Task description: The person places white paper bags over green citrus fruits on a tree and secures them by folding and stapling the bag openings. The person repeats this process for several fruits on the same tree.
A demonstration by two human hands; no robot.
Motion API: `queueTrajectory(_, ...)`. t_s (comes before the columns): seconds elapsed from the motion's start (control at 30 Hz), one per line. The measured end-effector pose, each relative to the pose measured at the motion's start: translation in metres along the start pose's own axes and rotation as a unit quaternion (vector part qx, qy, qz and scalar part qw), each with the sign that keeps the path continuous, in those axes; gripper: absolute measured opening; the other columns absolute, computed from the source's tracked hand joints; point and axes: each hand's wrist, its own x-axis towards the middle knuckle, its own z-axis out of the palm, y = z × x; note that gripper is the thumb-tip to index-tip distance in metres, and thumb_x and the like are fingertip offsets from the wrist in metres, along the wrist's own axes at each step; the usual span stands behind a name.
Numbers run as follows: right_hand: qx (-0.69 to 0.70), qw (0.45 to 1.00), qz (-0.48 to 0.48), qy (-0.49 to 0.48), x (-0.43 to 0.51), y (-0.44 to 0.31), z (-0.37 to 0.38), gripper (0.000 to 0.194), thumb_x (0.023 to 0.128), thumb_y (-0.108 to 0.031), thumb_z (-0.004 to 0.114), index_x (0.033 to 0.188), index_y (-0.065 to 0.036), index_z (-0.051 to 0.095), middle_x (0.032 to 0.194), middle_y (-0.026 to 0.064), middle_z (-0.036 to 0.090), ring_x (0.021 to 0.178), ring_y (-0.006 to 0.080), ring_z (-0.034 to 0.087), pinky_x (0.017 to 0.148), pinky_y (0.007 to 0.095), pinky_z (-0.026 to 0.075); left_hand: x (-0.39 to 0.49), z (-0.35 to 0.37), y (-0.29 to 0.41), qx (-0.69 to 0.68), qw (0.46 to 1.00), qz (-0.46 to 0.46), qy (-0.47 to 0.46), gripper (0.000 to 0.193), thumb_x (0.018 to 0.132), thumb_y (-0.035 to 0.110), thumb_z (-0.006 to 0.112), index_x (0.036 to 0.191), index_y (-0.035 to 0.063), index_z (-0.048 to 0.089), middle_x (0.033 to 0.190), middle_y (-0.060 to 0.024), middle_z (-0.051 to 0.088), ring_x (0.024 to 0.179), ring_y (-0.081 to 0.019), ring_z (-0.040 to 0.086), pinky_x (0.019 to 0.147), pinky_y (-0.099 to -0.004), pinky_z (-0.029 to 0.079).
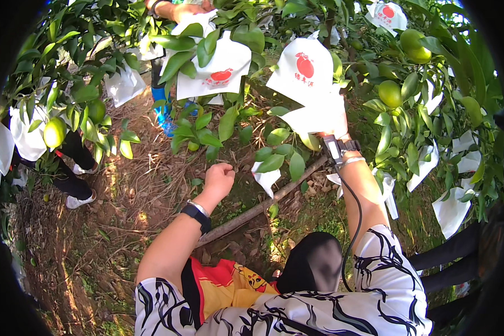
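Note:
My left hand [219, 180] is curled above the ground in the middle, with nothing visible in its fingers. A leafy twig [277, 157] and a small white bag [266, 178] hang to its right. My right hand [340, 113] reaches up into the branches and grips a white fruit bag [304, 122]. Glare and the bag hide most of its fingers. Just above hangs another white fruit bag [304, 69] with a red fruit print. To the left, a similar printed bag [216, 71] hangs among citrus leaves.
Green citrus fruits [389, 94] and several white bags [451, 210] hang on the right. A bare branch [260, 208] slants low across the ground. Another person's hand [185, 10] is at a bag at the top. A second person's legs [73, 176] stand left; dark-clad legs [449, 252] show right.

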Motion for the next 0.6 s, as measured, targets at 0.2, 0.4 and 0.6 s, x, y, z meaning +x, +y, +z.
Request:
queueTrajectory(0.2, -0.136, 0.987, -0.088, -0.022, -0.005, -0.006, -0.003, 0.038, 0.084, -0.037, 0.056, 0.105, -0.005, 0.053, 0.091, 0.0066, 0.061, 0.084, 0.0203, 0.056, 0.083, 0.0363, 0.043, 0.007, -0.006, -0.013, 0.012, 0.999, -0.044, 0.011, 0.018, 0.075, 0.012, 0.061, 0.086, -0.002, 0.065, 0.078, -0.0182, 0.065, 0.075, -0.0289, 0.064, 0.069, -0.0346, 0.049)
queueTrajectory(0.4, -0.349, 0.926, -0.13, -0.059, -0.01, 0.0, -0.007, 0.039, 0.083, -0.033, 0.055, 0.112, -0.008, 0.049, 0.092, 0.0063, 0.06, 0.084, 0.0217, 0.055, 0.083, 0.0408, 0.04, -0.015, -0.006, -0.02, 0.004, 0.999, -0.023, -0.033, 0.017, 0.075, 0.012, 0.061, 0.085, -0.0014, 0.065, 0.074, -0.018, 0.064, 0.07, -0.0287, 0.064, 0.065, -0.0356, 0.049)
queueTrajectory(0.6, 0.592, 0.784, 0.185, 0.006, -0.019, 0.024, -0.007, 0.066, 0.093, -0.056, 0.027, 0.136, -0.006, 0.033, 0.137, 0.0108, 0.04, 0.127, 0.026, 0.037, 0.104, 0.0428, 0.03, -0.063, -0.033, -0.01, 0.081, 0.987, 0.026, -0.138, 0.021, 0.075, 0.014, 0.061, 0.09, -0.0007, 0.065, 0.087, -0.0207, 0.064, 0.083, -0.0349, 0.062, 0.074, -0.039, 0.05)
